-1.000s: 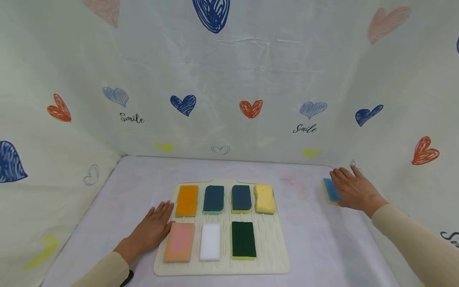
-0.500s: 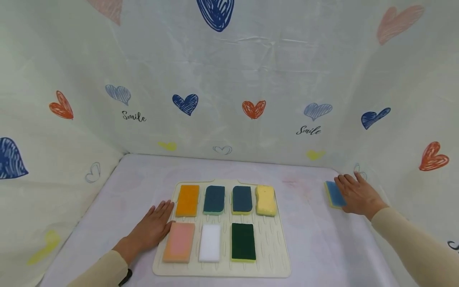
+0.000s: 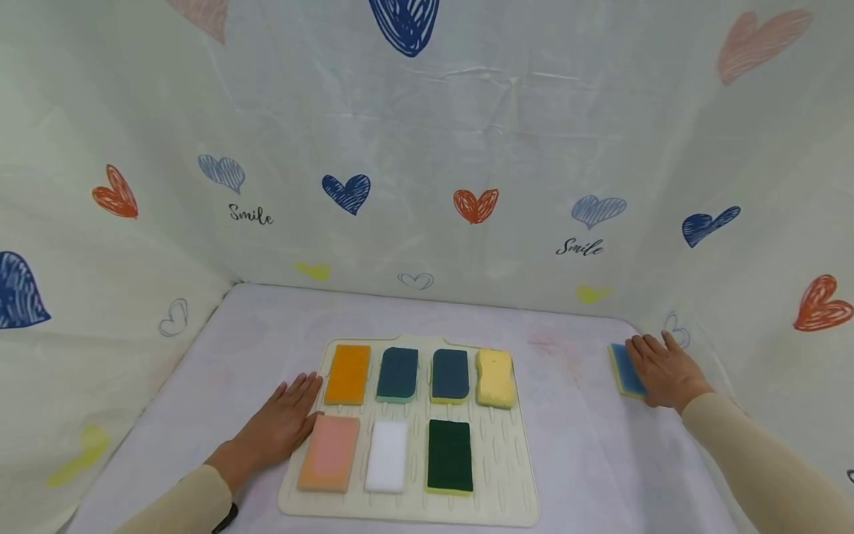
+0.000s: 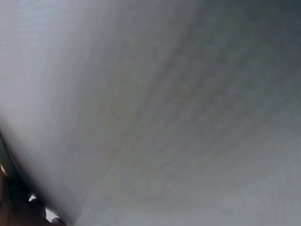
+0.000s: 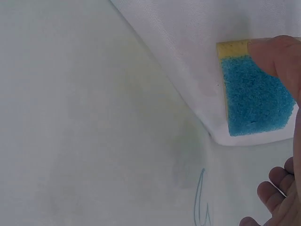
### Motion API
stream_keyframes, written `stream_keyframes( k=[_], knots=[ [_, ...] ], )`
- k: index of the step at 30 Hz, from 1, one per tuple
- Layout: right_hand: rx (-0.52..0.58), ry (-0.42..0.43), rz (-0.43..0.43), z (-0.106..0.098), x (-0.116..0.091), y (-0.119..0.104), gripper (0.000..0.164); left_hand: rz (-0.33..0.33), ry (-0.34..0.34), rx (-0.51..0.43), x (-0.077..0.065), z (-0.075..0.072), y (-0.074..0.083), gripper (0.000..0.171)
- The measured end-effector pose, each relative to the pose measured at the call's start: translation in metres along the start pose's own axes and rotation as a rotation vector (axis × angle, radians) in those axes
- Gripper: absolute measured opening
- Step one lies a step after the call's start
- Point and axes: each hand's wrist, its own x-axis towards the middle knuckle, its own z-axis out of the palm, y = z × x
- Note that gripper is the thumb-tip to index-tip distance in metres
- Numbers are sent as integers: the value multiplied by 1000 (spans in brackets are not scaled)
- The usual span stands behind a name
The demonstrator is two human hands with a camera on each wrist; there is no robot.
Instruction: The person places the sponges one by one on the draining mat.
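Observation:
My left hand point(image 3: 283, 423) rests with straight fingers at the left edge of a cream ridged mat point(image 3: 499, 463). Far to the right, my right hand point(image 3: 667, 371) lies over a blue-and-yellow sponge point(image 3: 626, 369) on the table, fingers extended and partly covering it. In the right wrist view, the thumb point(image 5: 277, 59) overlaps the yellow edge of that sponge point(image 5: 256, 96), while the other fingers point(image 5: 273, 190) show apart from it, lower down. Pale, blurred cloth fills most of the left wrist view.
The mat bears an orange sponge point(image 3: 348, 374), two dark blue ones, a yellow sponge point(image 3: 496, 377), a pink one point(image 3: 330, 452), a white one point(image 3: 386, 456) and a dark green one point(image 3: 450, 455). A heart-printed curtain point(image 3: 400, 133) encloses the table's back and sides.
The head view has shifted slightly. My right hand sits a little lower over the blue-and-yellow sponge; the left hand keeps its place at the mat's edge.

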Motion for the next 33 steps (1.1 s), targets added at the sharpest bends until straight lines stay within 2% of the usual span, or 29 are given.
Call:
stream_keyframes(
  k=[8, 15, 21, 27, 33],
  knots=[
    [70, 1, -5, 8, 8, 4, 97, -19, -15, -10, 1, 1, 0, 66],
    [136, -102, 24, 4, 12, 4, 105, -20, -18, -28, 2, 0, 1, 66],
    [241, -170, 43, 6, 17, -1, 100, -9, -1, -27, 0, -2, 2, 64],
    [291, -182, 67, 8, 19, -7, 95, -11, -4, -22, 1, -4, 2, 64],
    [315, -167, 75, 19, 23, -5, 103, -22, -18, -22, 1, -4, 3, 65]
  ],
)
